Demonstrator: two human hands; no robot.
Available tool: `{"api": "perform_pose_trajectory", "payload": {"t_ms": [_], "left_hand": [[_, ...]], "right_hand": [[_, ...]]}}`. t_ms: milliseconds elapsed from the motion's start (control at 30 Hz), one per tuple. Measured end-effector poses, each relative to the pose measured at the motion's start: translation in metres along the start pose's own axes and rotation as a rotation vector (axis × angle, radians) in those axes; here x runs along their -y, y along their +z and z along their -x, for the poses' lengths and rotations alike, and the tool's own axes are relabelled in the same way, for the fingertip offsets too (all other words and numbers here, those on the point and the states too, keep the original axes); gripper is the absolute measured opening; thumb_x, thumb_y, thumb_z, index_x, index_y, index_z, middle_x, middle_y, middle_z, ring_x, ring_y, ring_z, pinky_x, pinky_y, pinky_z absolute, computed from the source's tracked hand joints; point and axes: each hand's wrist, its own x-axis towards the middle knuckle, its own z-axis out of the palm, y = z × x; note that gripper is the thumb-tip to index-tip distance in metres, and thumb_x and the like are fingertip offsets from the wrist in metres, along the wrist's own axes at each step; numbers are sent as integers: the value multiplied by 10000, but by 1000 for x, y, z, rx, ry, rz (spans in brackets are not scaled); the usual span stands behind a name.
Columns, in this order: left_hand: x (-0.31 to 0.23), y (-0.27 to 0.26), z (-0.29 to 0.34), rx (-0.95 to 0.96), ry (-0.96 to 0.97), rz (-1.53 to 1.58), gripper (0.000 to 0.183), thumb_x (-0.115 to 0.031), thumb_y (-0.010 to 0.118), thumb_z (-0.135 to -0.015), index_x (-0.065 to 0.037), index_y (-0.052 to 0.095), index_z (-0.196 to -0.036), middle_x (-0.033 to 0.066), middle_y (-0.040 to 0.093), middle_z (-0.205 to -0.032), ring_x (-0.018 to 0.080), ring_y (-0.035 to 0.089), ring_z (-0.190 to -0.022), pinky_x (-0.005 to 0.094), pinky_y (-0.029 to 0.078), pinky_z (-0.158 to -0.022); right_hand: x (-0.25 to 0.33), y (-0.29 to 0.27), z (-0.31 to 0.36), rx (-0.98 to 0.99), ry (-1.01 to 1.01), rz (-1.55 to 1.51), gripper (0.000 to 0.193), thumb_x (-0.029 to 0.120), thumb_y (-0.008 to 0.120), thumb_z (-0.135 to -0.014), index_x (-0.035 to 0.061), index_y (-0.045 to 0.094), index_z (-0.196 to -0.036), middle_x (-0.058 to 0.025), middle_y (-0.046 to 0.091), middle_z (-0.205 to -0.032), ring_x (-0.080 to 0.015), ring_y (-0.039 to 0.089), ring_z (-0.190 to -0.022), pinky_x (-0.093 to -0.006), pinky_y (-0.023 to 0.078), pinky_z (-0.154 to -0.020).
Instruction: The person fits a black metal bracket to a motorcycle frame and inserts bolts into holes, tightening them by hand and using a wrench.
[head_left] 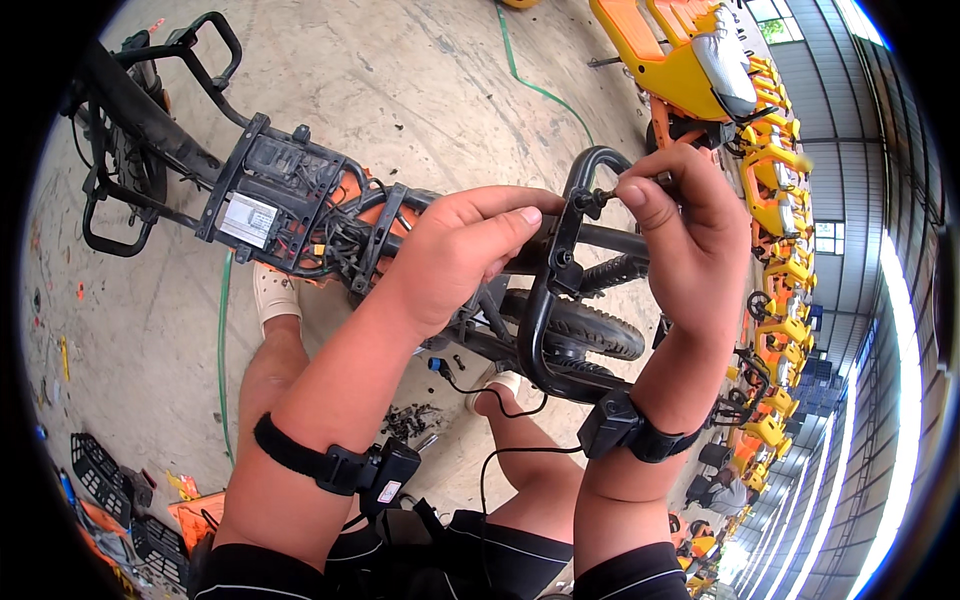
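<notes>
A stripped-down two-wheeler lies across my view, its black tubular frame [533,340] forming a loop near my hands. Thumb and forefinger of my right hand [690,245] pinch a small bolt [611,193] at a black fitting [590,204] on the loop's upper part. A short dark cylindrical piece [664,180] shows among the right fingers. My left hand [455,245] is closed, its forefinger and thumb reaching to the mounting plate [564,232]; what lies between them is hidden. Another bolt head [563,258] sits lower on that plate.
A treaded tyre [590,330] lies below the frame. Exposed wiring and a silver-labelled box [247,220] are at left. Small loose parts [408,420] and a blue-ended connector [438,366] lie near my feet. Yellow vehicles [775,200] line the right side. Black grilles [100,475] lie lower left.
</notes>
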Motion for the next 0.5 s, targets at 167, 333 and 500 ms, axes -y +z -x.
{"api": "perform_pose_trajectory", "payload": {"t_ms": [167, 333, 500], "left_hand": [[-1, 1, 0, -20, -3, -38, 349, -163, 548, -1016, 35, 643, -1287, -59, 571, -764, 17, 420, -635, 180, 349, -583], [-2, 3, 0, -28, 3, -20, 355, -168, 554, -1014, 45, 641, -1285, -55, 578, -766, 20, 420, -634, 181, 352, -586], [-1, 2, 0, -26, 0, -42, 358, -167, 554, -1014, 49, 638, -1287, -56, 574, -764, 20, 419, -633, 181, 352, -588]], "right_hand": [[-5, 2, 1, 11, -58, -100, 114, 56, 740, -888, 6, 660, -952, -30, 670, -842, -113, 596, -754, -253, 474, -675], [2, 4, 0, -34, 66, -112, 129, 90, 757, -894, 11, 658, -919, -14, 659, -809, -90, 575, -726, -246, 449, -633], [6, 2, 1, -58, 91, 7, 136, 80, 764, -881, 5, 651, -881, -19, 646, -764, -98, 567, -686, -252, 448, -610]]}}
